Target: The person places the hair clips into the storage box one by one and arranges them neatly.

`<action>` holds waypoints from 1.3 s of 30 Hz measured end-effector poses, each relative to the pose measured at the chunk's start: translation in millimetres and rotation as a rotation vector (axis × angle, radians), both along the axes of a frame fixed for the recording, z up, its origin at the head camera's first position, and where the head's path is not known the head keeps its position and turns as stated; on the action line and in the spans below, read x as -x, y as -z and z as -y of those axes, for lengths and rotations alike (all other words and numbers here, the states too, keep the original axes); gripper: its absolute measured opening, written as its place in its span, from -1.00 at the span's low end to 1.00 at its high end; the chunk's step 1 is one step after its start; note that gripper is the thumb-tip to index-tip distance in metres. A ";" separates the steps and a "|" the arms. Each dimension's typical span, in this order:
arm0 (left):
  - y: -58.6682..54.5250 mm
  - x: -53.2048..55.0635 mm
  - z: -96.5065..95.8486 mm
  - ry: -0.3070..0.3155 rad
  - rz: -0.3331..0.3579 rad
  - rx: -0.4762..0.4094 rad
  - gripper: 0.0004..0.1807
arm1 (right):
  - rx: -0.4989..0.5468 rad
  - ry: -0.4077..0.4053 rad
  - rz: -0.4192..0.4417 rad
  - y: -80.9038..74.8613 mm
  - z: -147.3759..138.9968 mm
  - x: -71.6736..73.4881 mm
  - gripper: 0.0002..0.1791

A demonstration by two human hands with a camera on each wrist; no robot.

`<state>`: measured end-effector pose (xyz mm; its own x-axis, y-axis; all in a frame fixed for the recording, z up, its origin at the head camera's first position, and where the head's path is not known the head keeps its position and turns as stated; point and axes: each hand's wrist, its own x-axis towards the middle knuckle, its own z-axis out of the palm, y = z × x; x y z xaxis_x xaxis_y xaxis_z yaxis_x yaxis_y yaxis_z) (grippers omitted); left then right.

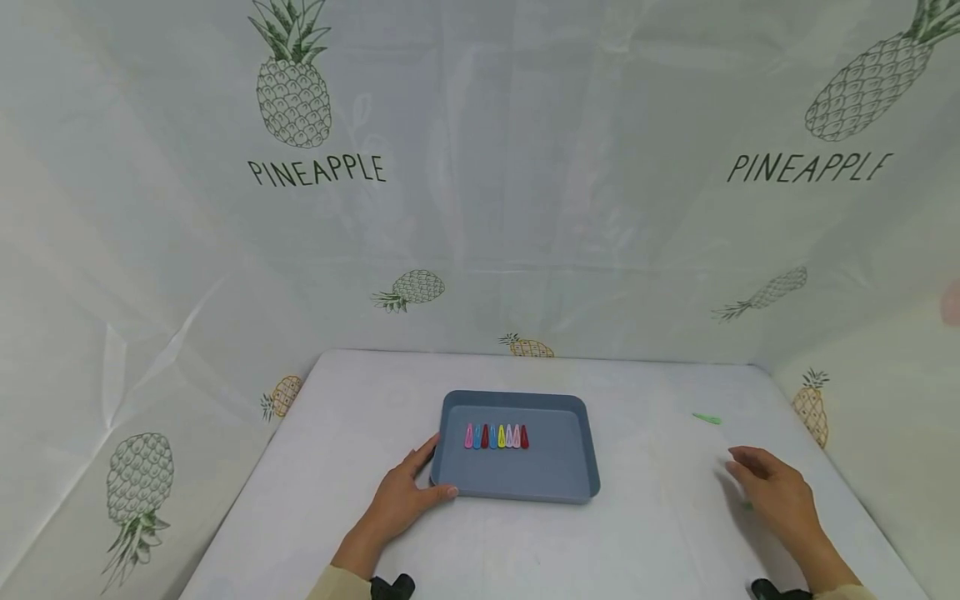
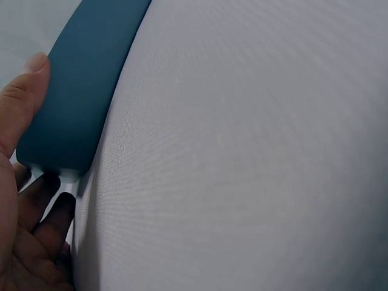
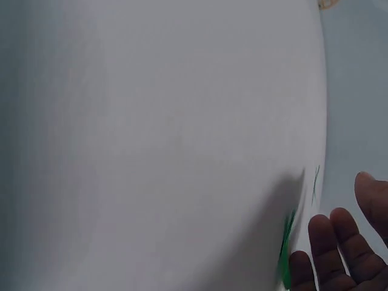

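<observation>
A blue-grey tray (image 1: 558,467) lies on the white table. My left hand (image 1: 405,496) holds its near left corner, thumb against the near wall and fingers along the left side; in the left wrist view the thumb touches the tray wall (image 2: 85,91). Inside, a row of several snap hair clips (image 1: 501,436) in pink, blue, dark red, yellow and lavender stands side by side. Over the table's right part hovers my right hand (image 1: 776,496), fingers loosely bent, holding nothing. A green hair clip (image 1: 707,418) lies beyond it; another green clip (image 3: 285,260) is below the hand, mostly hidden in the head view.
The white table (image 1: 637,542) ends at a pale curtain (image 1: 525,208) printed with pineapples, which hangs behind it and along both sides. The table's right edge (image 1: 855,492) runs close beside my right hand.
</observation>
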<state>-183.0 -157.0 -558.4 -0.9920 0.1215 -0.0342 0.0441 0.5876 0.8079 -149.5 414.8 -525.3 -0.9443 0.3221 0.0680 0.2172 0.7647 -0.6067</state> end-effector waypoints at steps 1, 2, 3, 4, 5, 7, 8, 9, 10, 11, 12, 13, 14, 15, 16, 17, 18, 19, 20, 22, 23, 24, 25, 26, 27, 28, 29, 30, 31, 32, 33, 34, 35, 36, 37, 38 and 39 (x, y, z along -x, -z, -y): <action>-0.1 -0.2 0.1 0.001 -0.002 0.001 0.07 | -0.009 -0.002 0.007 0.6 -3.1 -1.9 -0.49; -0.3 -0.4 0.1 0.001 -0.003 0.003 0.07 | -0.013 0.001 0.015 0.6 -5.7 -3.5 -0.48; -0.5 -0.6 0.1 0.003 -0.006 0.006 0.07 | -0.016 0.001 0.023 0.7 -8.1 -5.3 -0.48; -0.7 -0.8 0.0 0.002 -0.005 0.008 0.07 | -0.019 -0.001 0.030 0.6 -10.0 -7.1 -0.47; -1.1 -1.2 -0.1 0.002 -0.008 0.009 0.07 | -0.022 -0.002 0.039 0.4 -11.8 -8.6 -0.47; -1.6 -1.8 -0.3 0.002 -0.008 0.013 0.07 | -0.028 -0.012 0.052 -0.1 -14.4 -11.8 -0.46; -2.0 -2.0 -0.5 0.002 -0.008 0.014 0.07 | -0.030 -0.017 0.056 -0.2 -15.5 -13.4 -0.46; -1.9 -2.2 -0.5 0.003 -0.011 0.016 0.06 | -0.036 -0.023 0.059 -0.3 -16.2 -15.1 -0.46; -2.1 -2.4 -0.6 0.003 -0.009 0.017 0.06 | -0.039 -0.026 0.064 -0.5 -16.5 -16.4 -0.45; -2.4 -2.6 -0.7 0.004 -0.007 0.017 0.06 | -0.039 -0.028 0.071 -0.8 -16.6 -17.7 -0.45; -2.6 -2.7 -0.7 0.005 -0.005 0.018 0.07 | -0.039 -0.031 0.077 -1.0 -16.3 -19.2 -0.44; -2.9 -2.8 -0.7 0.006 -0.005 0.016 0.07 | -0.038 -0.033 0.083 -1.3 -15.8 -20.4 -0.44; -3.1 -3.0 -0.8 0.007 -0.006 0.015 0.07 | -0.038 -0.037 0.091 -1.6 -15.2 -21.6 -0.43; -3.0 -2.8 -0.8 0.008 -0.004 0.014 0.07 | -0.034 -0.039 0.100 -2.0 -14.3 -22.9 -0.42; -3.2 -2.9 -0.9 0.008 0.000 0.011 0.07 | -0.031 -0.040 0.105 -2.2 -13.3 -24.3 -0.42; -3.4 -3.0 -1.1 0.007 0.002 0.009 0.07 | -0.031 -0.039 0.106 -2.2 -12.2 -25.3 -0.43; -3.2 -2.8 -1.2 0.007 0.001 0.009 0.07 | -0.030 -0.034 0.104 -2.4 -11.0 -26.3 -0.44; -3.2 -2.6 -1.1 0.004 0.001 0.008 0.07 | -0.031 -0.032 0.101 -2.5 -10.1 -27.4 -0.45; -3.2 -2.6 -1.2 0.004 0.000 0.008 0.07 | -0.033 -0.025 0.096 -2.1 -9.5 -28.4 -0.47; -2.9 -2.0 -1.1 -0.001 0.004 0.003 0.07 | -0.032 0.006 0.088 -0.1 -9.1 -29.8 -0.50; -2.7 -1.7 -0.9 -0.003 0.006 0.000 0.07 | -0.032 0.022 0.087 0.8 -9.5 -30.8 -0.51; -2.4 -1.2 -0.6 -0.003 0.007 -0.003 0.07 | -0.028 0.036 0.086 1.4 -10.0 -31.9 -0.51; -2.3 -1.1 -0.5 -0.003 0.008 -0.007 0.07 | -0.027 0.047 0.083 2.3 -10.6 -33.1 -0.51; -1.9 -0.8 -0.3 -0.002 0.007 -0.009 0.07 | -0.023 0.062 0.080 3.1 -11.0 -33.8 -0.51; -1.5 -0.5 0.0 -0.002 0.007 -0.009 0.07 | -0.015 0.072 0.081 3.2 -11.3 -34.5 -0.51; -1.5 -0.7 0.2 0.000 0.006 -0.008 0.07 | -0.009 0.078 0.078 2.5 -11.1 -34.9 -0.50; -1.7 -1.0 0.5 0.000 0.004 -0.006 0.07 | -0.006 0.077 0.070 1.9 -11.0 -35.1 -0.50; -1.6 -1.1 0.7 0.000 0.002 -0.004 0.07 | 0.001 0.076 0.064 1.4 -10.6 -34.8 -0.50; -1.6 -1.2 0.8 -0.001 0.002 -0.002 0.07 | 0.009 0.074 0.060 0.8 -10.1 -34.3 -0.49; -1.6 -1.3 0.9 -0.002 0.003 0.000 0.07 | 0.017 0.074 0.057 0.3 -9.6 -33.6 -0.49; -1.6 -1.4 0.9 -0.003 0.003 -0.001 0.07 | 0.023 0.072 0.058 -0.2 -9.2 -32.9 -0.48; -1.7 -1.4 0.8 -0.003 0.005 0.000 0.07 | 0.023 0.075 0.058 -0.4 -8.8 -32.2 -0.48; -1.6 -1.3 0.6 -0.001 0.002 -0.001 0.06 | 0.024 0.080 0.064 -0.7 -8.4 -31.7 -0.49; -1.5 -1.2 0.5 0.000 0.003 0.000 0.06 | 0.022 0.084 0.071 -0.6 -8.3 -31.4 -0.49; -1.5 -1.3 0.3 0.001 0.005 0.002 0.06 | 0.020 0.093 0.080 -0.4 -8.2 -31.2 -0.50; -1.6 -1.3 0.0 0.006 -0.001 0.005 0.06 | 0.018 0.101 0.093 0.0 -8.4 -31.0 -0.51; -1.5 -1.4 0.0 0.006 0.000 0.006 0.06 | 0.015 0.106 0.107 0.5 -8.7 -31.1 -0.52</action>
<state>-181.6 -157.0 -556.9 -0.9913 0.1272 -0.0351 0.0474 0.5918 0.8047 -118.4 423.5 -525.8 -0.9066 0.4205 -0.0366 0.3599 0.7248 -0.5874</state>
